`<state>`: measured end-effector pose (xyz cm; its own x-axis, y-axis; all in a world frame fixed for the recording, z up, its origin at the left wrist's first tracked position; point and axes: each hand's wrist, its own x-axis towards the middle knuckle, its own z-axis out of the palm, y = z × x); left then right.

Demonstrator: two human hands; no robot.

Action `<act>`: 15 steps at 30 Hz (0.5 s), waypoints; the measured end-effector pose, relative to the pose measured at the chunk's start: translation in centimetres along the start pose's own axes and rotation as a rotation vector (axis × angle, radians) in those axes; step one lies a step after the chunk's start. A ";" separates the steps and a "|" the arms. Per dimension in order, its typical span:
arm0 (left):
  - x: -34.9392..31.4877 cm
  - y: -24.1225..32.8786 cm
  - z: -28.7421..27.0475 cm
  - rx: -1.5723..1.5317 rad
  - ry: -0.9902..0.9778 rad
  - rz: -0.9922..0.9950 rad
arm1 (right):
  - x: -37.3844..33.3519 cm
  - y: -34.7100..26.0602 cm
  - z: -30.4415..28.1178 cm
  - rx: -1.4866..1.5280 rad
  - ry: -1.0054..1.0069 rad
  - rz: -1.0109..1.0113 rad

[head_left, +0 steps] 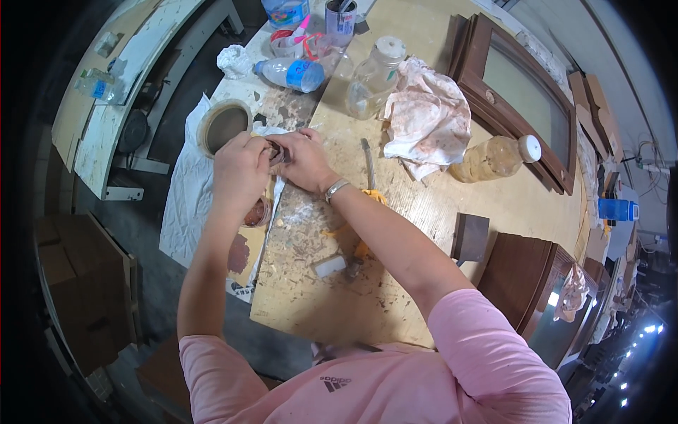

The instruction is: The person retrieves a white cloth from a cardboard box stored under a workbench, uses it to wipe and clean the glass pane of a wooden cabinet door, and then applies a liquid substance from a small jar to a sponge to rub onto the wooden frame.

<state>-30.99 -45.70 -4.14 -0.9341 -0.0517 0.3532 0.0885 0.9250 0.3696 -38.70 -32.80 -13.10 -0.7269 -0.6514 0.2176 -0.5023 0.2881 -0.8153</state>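
My left hand (241,166) and my right hand (302,160) meet over the left side of the table. Both have their fingers bent round a small dark piece (277,151), mostly covered by the fingers, so its kind does not show. Just beyond the left hand is a round tub (205,131) with a grey-brown content. Below the hands, close to my left wrist, sits a small clear cup (258,212) of reddish-brown stuff. A white cloth (180,205) spreads under the tub, and a reddish-brown stain (239,254) marks a yellowish sheet nearby.
A scraper-like tool (369,162) lies right of my right wrist. Beyond are a plastic bottle (293,74), a clear jar (369,88), a stained cloth (429,116) and a capped bottle (491,159). Brown framed panels (508,99) lean at the right. A white block (329,266) lies nearer.
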 end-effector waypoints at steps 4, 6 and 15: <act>-0.1 -1.2 -0.2 0.056 -0.025 -0.023 | 0.1 -0.3 0.4 0.008 -0.013 0.002; 0.0 -1.3 -0.5 0.035 -0.016 -0.036 | 0.1 0.0 0.2 0.002 -0.013 -0.006; 1.0 -1.0 -2.2 0.010 -0.018 0.161 | 0.1 0.9 0.3 -0.011 -0.005 -0.102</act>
<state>-31.31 -47.46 -2.28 -0.9144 0.1041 0.3912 0.2341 0.9244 0.3010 -39.10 -32.86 -14.00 -0.6693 -0.6814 0.2962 -0.5787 0.2281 -0.7830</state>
